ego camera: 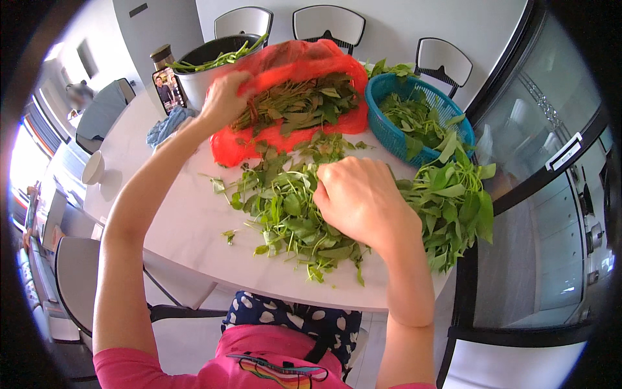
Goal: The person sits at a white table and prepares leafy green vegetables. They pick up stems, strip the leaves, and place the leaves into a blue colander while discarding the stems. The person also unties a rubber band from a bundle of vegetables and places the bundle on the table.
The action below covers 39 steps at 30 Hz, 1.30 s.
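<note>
My left hand (226, 99) grips the near-left edge of a red plastic bag (228, 146), slightly blurred. Inside the gaping bag lies a bundle of leafy green stems (291, 102). My right hand (362, 199) is curled, back upward, over a loose pile of picked leaves and stems (296, 219) on the white table (194, 228). Its fingertips are hidden, so what they hold cannot be seen. Right of that hand, a larger heap of leafy greens (452, 199) rests by the table's edge. Behind it, a blue plastic basket (384, 133) contains more leaves.
A pot (192, 90) with green stems across its rim stands at the back left. Beside it are a phone (168, 90) showing a video, a dark-lidded bottle (161, 56) and a blue cloth (170, 127). A white bowl (93, 167) sits at the left edge. Chairs (328, 26) line the wall.
</note>
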Motion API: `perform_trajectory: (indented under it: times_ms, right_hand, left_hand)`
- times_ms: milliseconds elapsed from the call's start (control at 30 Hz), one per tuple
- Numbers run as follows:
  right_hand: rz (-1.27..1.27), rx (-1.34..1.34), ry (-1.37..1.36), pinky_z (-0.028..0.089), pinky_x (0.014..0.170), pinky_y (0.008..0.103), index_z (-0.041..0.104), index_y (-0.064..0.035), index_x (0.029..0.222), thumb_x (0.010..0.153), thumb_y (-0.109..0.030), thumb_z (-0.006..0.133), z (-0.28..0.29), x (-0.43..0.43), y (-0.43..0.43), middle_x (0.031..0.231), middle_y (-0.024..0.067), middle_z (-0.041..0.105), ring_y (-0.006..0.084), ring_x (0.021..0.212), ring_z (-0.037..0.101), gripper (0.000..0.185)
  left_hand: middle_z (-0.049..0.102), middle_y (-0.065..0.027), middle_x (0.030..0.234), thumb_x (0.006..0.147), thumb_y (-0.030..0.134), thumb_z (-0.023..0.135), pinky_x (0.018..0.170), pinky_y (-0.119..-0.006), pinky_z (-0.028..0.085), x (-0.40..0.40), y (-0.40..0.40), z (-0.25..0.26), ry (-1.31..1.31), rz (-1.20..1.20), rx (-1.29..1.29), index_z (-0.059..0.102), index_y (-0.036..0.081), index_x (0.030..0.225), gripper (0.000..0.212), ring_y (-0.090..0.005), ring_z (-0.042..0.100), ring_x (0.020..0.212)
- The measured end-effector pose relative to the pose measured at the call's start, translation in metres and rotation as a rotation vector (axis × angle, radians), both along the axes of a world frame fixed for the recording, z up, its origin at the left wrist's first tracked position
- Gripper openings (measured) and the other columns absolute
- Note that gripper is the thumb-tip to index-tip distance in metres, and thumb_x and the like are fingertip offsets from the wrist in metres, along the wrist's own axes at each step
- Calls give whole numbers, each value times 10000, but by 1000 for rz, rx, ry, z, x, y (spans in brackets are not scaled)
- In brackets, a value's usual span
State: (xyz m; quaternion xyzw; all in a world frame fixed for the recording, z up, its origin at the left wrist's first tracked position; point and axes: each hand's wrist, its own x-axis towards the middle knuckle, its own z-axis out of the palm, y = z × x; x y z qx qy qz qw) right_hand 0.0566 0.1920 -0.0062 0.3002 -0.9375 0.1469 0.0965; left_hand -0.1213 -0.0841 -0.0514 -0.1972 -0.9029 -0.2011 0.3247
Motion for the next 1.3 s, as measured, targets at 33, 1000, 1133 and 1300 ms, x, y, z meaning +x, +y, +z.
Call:
perform_trajectory:
  times_ms: [33, 1000, 1133, 1300]
  right_hand:
    - [-10, 28, -12, 500, 640, 467, 604, 26, 660, 785, -114, 585, -1, -1, 0, 675, 222, 612, 390, 674, 623, 189]
    - [178, 214, 565, 240, 1123, 490, 396, -80, 1393, 751, -85, 589, -93, -211, -162, 1408, 147, 441, 313, 1348, 353, 670]
    - [140, 283, 472, 152, 1166, 496, 328, -118, 1455, 818, -188, 565, -93, -209, -175, 1518, 115, 313, 299, 1416, 258, 682]
    - [-252, 572, 1284, 183, 1163, 471, 362, -110, 1436, 843, -254, 580, -129, -250, -172, 1509, 113, 335, 270, 1411, 275, 648]
  left_hand:
    - [663, -196, 971, 808, 168, 682, 796, -406, 504, 3, 6, 8, 43, -33, 88, 663, 26, 1039, 272, -353, 640, 902]
    - [632, -117, 1068, 780, 18, 646, 734, -348, 501, 93, -20, 45, -115, -142, 251, 623, 101, 1162, 392, -239, 619, 820]
    - [549, -113, 1196, 715, -108, 573, 748, -387, 500, 104, -24, 41, 72, -179, 77, 622, 131, 1146, 496, -295, 598, 889]
    - [552, -99, 1116, 678, -115, 558, 744, -422, 495, 94, -28, 28, 216, -290, -272, 616, 92, 983, 373, -301, 593, 905]
